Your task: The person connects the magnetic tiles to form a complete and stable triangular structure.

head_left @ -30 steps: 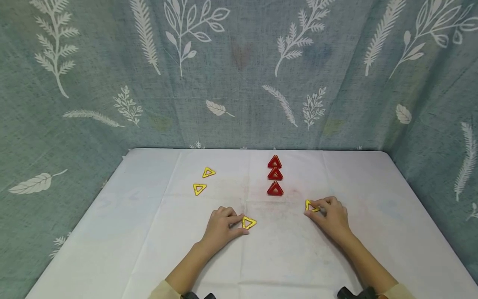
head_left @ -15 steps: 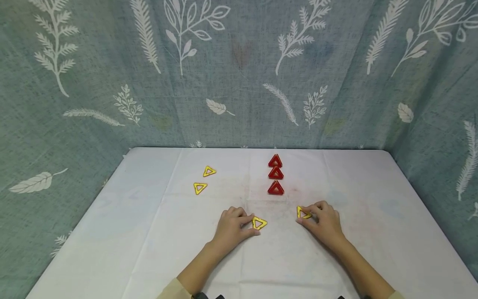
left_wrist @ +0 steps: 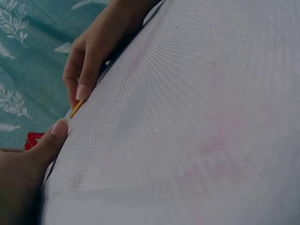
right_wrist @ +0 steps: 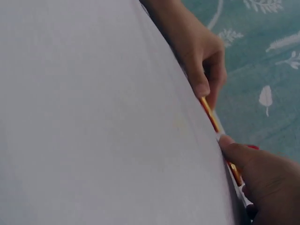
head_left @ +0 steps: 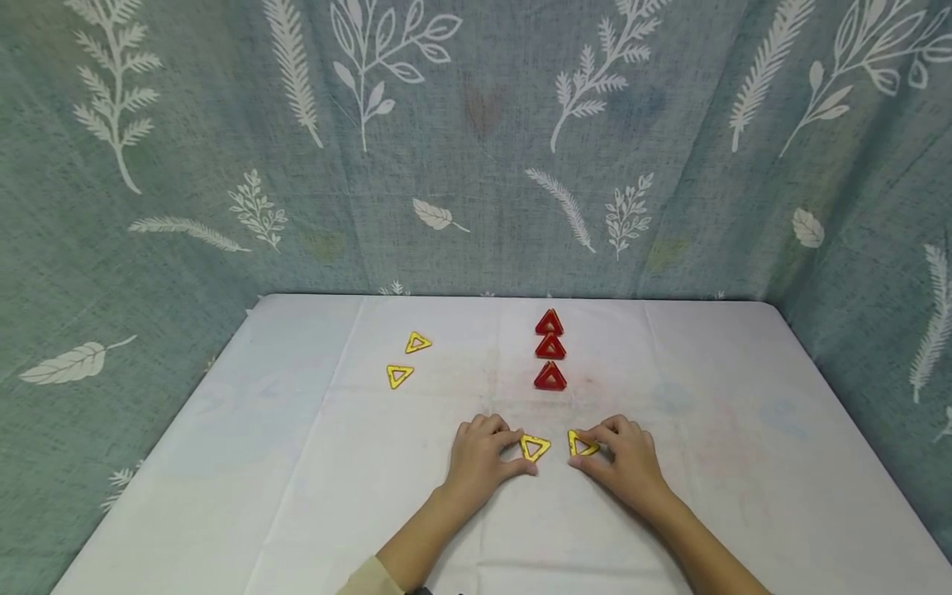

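Note:
Both hands are low over the white-covered table, facing each other in the head view. My left hand (head_left: pixel 483 453) pinches a flat, hollow yellow triangle (head_left: pixel 525 449) between thumb and fingers. A second hollow yellow triangle (head_left: pixel 572 444) is pinched by my right hand (head_left: pixel 623 454), whose fingers cover its right part. A small gap separates the two triangles. From the right wrist view, the left hand's triangle (right_wrist: pixel 209 114) looks like a thin edge-on strip. The left wrist view shows the right hand's triangle (left_wrist: pixel 76 108) edge-on too.
Beyond the hands, three red triangular pieces (head_left: pixel 540 383) stand in a column. Two more yellow triangles, a nearer one (head_left: pixel 400 368) and a farther one (head_left: pixel 409 343), lie to the left. A leaf-patterned curtain (head_left: pixel 476 165) rises behind the white table (head_left: pixel 312 496).
The left hand has slid rightward with its yellow triangle. The right hand has moved left and nearer with its own, so the two triangles are much closer together. Other pieces stayed put.

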Action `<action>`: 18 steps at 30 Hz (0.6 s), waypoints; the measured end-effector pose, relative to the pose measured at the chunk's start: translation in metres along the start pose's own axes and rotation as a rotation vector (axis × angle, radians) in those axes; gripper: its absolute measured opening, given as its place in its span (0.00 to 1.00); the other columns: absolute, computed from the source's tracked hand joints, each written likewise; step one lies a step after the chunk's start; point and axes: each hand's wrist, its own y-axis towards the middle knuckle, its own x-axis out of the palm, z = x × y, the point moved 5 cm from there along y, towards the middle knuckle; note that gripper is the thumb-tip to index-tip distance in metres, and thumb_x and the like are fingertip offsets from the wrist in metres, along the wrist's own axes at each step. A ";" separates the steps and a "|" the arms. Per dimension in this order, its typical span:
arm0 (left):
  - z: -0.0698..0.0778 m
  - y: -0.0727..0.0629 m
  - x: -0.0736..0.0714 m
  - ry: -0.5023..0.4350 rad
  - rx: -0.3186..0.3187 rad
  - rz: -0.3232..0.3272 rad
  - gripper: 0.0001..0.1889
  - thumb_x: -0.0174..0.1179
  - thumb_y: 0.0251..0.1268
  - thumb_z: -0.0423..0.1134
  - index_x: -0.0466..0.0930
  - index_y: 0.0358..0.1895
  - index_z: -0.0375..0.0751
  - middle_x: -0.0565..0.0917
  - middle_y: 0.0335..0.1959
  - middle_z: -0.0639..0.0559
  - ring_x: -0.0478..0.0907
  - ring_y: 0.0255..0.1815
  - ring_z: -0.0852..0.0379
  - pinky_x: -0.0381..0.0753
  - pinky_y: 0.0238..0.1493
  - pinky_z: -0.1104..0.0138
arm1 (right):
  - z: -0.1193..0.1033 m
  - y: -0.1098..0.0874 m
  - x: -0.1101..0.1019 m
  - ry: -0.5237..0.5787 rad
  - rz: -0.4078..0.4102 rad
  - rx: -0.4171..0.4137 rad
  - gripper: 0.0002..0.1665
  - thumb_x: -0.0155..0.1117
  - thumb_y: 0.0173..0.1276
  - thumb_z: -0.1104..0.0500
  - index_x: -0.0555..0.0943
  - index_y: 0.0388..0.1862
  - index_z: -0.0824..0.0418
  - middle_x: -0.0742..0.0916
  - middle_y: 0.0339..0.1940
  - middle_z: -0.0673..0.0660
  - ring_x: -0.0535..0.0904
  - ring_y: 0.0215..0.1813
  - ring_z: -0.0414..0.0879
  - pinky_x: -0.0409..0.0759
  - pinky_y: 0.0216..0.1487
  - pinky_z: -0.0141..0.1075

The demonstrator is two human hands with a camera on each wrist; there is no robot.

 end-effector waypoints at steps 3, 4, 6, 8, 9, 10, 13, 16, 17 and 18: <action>0.001 0.000 0.000 0.011 0.032 0.026 0.31 0.68 0.31 0.63 0.87 0.42 0.49 0.75 0.31 0.61 0.69 0.33 0.62 0.65 0.39 0.67 | -0.007 -0.003 0.002 0.017 -0.012 -0.029 0.23 0.76 0.45 0.45 0.87 0.42 0.50 0.77 0.35 0.48 0.68 0.37 0.41 0.60 0.38 0.37; 0.001 0.000 -0.001 0.016 0.047 0.038 0.31 0.68 0.30 0.64 0.88 0.41 0.49 0.74 0.31 0.61 0.69 0.33 0.62 0.65 0.39 0.67 | -0.008 -0.004 0.003 0.019 -0.013 -0.035 0.23 0.77 0.45 0.44 0.87 0.42 0.49 0.77 0.35 0.47 0.68 0.37 0.41 0.60 0.38 0.37; 0.001 -0.001 -0.001 0.021 0.077 0.057 0.30 0.68 0.28 0.64 0.88 0.39 0.50 0.74 0.30 0.60 0.69 0.32 0.62 0.65 0.38 0.67 | -0.011 -0.005 0.003 0.021 -0.004 -0.049 0.23 0.77 0.44 0.45 0.87 0.41 0.49 0.76 0.34 0.47 0.67 0.36 0.40 0.59 0.37 0.37; 0.001 -0.001 -0.001 0.018 0.098 0.072 0.29 0.68 0.28 0.65 0.87 0.37 0.51 0.73 0.30 0.61 0.69 0.31 0.63 0.65 0.38 0.67 | -0.012 -0.005 0.003 0.022 0.005 -0.060 0.23 0.78 0.43 0.45 0.87 0.41 0.49 0.76 0.34 0.46 0.67 0.35 0.40 0.59 0.37 0.37; 0.001 -0.001 -0.001 0.012 0.105 0.076 0.28 0.68 0.27 0.65 0.87 0.35 0.52 0.73 0.30 0.61 0.69 0.31 0.63 0.65 0.38 0.67 | -0.013 -0.006 0.003 0.023 0.011 -0.066 0.23 0.78 0.43 0.46 0.87 0.41 0.49 0.76 0.33 0.46 0.67 0.35 0.39 0.59 0.37 0.37; 0.001 -0.001 -0.001 0.007 0.110 0.079 0.27 0.68 0.27 0.64 0.87 0.34 0.52 0.73 0.30 0.61 0.70 0.32 0.63 0.65 0.38 0.67 | -0.013 -0.006 0.003 0.023 0.018 -0.074 0.23 0.78 0.42 0.46 0.87 0.40 0.49 0.76 0.33 0.45 0.67 0.35 0.39 0.59 0.37 0.37; 0.000 -0.002 -0.001 -0.014 0.103 0.074 0.25 0.68 0.29 0.64 0.85 0.32 0.52 0.73 0.30 0.61 0.71 0.33 0.63 0.66 0.39 0.67 | -0.015 -0.008 0.003 0.036 0.045 -0.117 0.23 0.79 0.41 0.46 0.88 0.39 0.50 0.76 0.32 0.44 0.66 0.34 0.37 0.59 0.37 0.36; 0.000 -0.003 -0.002 -0.036 0.094 0.075 0.23 0.70 0.29 0.62 0.84 0.31 0.52 0.73 0.29 0.61 0.71 0.33 0.62 0.66 0.39 0.67 | -0.015 -0.009 0.003 0.043 0.065 -0.150 0.24 0.79 0.39 0.47 0.88 0.38 0.51 0.76 0.31 0.43 0.65 0.32 0.35 0.59 0.37 0.35; 0.000 -0.002 -0.003 -0.043 0.092 0.074 0.23 0.70 0.29 0.62 0.84 0.30 0.52 0.73 0.29 0.61 0.71 0.33 0.62 0.66 0.39 0.67 | -0.015 -0.009 0.003 0.048 0.073 -0.157 0.24 0.80 0.38 0.47 0.88 0.38 0.51 0.75 0.30 0.42 0.65 0.32 0.34 0.59 0.36 0.34; 0.000 -0.002 -0.003 -0.048 0.092 0.070 0.22 0.70 0.30 0.61 0.83 0.30 0.52 0.72 0.29 0.61 0.71 0.33 0.62 0.66 0.39 0.68 | -0.015 -0.009 0.003 0.054 0.080 -0.164 0.24 0.80 0.38 0.47 0.89 0.38 0.51 0.75 0.30 0.42 0.64 0.32 0.33 0.59 0.36 0.34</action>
